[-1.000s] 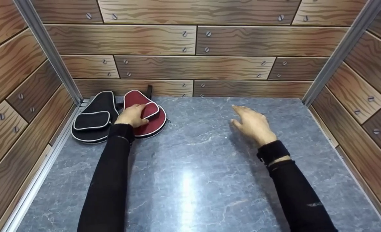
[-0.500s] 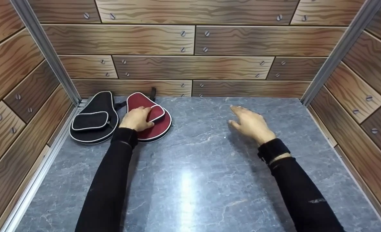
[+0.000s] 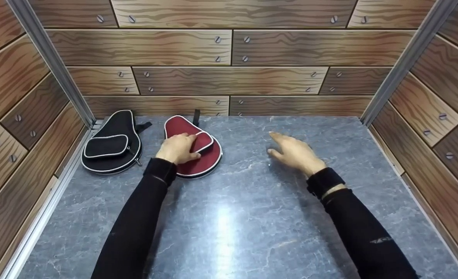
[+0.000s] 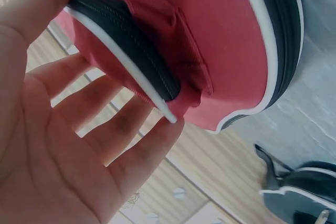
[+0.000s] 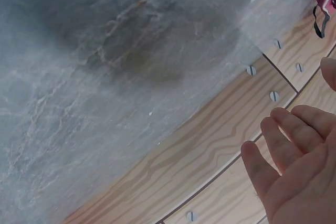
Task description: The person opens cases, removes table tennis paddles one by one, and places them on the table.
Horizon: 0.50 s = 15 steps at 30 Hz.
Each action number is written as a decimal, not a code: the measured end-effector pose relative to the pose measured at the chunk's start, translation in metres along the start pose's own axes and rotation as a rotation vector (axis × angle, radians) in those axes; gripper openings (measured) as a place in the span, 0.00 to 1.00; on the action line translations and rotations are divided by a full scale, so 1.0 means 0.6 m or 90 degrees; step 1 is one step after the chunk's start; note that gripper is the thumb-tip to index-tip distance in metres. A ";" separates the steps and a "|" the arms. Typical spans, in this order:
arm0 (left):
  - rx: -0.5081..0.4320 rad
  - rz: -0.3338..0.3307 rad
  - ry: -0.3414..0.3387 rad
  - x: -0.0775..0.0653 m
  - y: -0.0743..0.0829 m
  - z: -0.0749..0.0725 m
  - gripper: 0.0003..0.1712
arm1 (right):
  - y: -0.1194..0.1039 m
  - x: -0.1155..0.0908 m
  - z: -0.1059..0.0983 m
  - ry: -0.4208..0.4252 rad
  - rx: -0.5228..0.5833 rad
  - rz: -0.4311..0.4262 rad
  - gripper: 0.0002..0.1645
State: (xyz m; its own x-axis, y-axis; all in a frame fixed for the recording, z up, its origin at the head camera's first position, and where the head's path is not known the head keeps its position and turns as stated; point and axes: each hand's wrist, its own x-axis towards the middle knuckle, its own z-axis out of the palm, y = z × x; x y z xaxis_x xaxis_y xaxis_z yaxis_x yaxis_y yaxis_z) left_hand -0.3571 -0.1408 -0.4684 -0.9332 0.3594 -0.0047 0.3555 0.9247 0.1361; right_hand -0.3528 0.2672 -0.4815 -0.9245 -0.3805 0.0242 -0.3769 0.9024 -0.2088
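While your left hand point(image 3: 177, 149) pinches the front pocket point(image 3: 206, 140) of one red, white-piped, paddle-shaped fabric case point(image 3: 199, 166), your right hand point(image 3: 296, 153) hovers, fingers extended. One matching black case point(image 3: 112, 145) lies apart, leftward. Both occupy the grey marbled table point(image 3: 252, 232), bordered by three wood-patterned walls point(image 3: 174, 79) and two grey metal posts point(image 3: 50, 62).

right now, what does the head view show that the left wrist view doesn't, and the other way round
Only the head view shows the right hand, the black sleeves and the metal corner posts.
Only the left wrist view shows the palm side of the left hand.
Both show that hand on the red case, plus the black case, gray tabletop and wood-patterned wall.
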 end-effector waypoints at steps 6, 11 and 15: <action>0.014 0.025 -0.014 0.000 0.037 -0.002 0.46 | 0.005 0.004 0.014 -0.013 0.008 -0.021 0.46; 0.023 0.048 -0.013 -0.004 0.064 -0.002 0.45 | 0.017 0.015 0.036 0.001 0.018 -0.070 0.45; 0.028 0.065 -0.017 -0.006 0.084 0.000 0.44 | -0.002 0.009 0.031 -0.009 0.038 -0.090 0.42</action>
State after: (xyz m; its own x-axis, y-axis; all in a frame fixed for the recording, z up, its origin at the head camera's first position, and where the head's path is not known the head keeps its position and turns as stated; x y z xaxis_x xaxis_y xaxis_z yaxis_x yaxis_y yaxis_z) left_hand -0.3356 -0.0955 -0.4612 -0.8906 0.4544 -0.0193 0.4509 0.8876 0.0940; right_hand -0.3563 0.2604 -0.4992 -0.8611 -0.5065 0.0447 -0.4993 0.8257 -0.2623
